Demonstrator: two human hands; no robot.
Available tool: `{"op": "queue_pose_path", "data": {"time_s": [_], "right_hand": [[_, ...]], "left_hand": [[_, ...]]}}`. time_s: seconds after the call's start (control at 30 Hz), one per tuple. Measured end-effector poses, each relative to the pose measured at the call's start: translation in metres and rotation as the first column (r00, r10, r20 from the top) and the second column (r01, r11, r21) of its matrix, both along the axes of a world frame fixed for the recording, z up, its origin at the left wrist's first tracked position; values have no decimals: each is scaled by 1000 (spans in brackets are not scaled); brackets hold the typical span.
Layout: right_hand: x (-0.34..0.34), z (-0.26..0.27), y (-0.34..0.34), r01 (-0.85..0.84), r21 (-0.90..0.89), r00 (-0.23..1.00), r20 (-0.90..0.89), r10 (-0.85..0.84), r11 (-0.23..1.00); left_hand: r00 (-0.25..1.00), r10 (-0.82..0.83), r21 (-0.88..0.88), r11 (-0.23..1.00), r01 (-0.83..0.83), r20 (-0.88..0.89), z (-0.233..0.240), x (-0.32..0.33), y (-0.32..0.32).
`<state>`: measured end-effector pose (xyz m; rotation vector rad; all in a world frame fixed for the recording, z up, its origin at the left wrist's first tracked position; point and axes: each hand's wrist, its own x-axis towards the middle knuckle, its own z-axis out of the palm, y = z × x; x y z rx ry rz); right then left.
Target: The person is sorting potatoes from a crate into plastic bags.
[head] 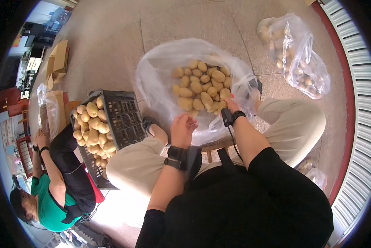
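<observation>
A clear plastic bag (pixel 156 77) lies wide open on the floor before me, with a pile of potatoes (pixel 196 87) inside. My left hand (pixel 183 129) hovers over the bag's near left edge, its fingers loosely curled and apart, and nothing shows in them. At the near right side of the pile is my right hand (pixel 233 106), its fingers against the potatoes; whether it grips one is hidden. To my left a black plastic crate (pixel 123 116) leans on its side, tilted, with many potatoes (pixel 93 125) heaped in its mouth.
Filled clear bags of potatoes (pixel 292 55) lie at the far right; another bag (pixel 314 173) sits beside my right knee. A white ribbed radiator (pixel 359 71) lines the right wall. At left a person in green (pixel 53 198) sits near cardboard boxes (pixel 57 62), hands at a plastic bag (pixel 50 108).
</observation>
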<state>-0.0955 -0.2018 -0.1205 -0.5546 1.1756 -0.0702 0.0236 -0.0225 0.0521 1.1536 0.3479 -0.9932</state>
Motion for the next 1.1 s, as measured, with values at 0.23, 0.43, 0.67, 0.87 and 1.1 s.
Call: {"op": "queue_pose_path", "data": {"time_s": [0.23, 0.43, 0.67, 0.87, 1.1], "right_hand": [[27, 44, 25, -181, -80, 981, 61, 186, 980], [42, 105, 41, -277, -596, 879, 160, 450, 753], [45, 119, 64, -201, -702, 836, 240, 493, 683], [34, 127, 76, -416, -631, 835, 19, 549, 654], [29, 157, 80, -517, -318, 812, 111, 573, 795]], "left_hand": [[987, -158, 15, 987, 158, 10, -19, 0, 2], [938, -331, 166, 924, 344, -102, -15, -13, -9], [922, -387, 2, 922, 387, 19, -2, -15, -10], [937, -280, 133, 957, 256, 207, -19, -11, -1], [892, -332, -43, 931, 362, 307, -27, -6, 5]]}}
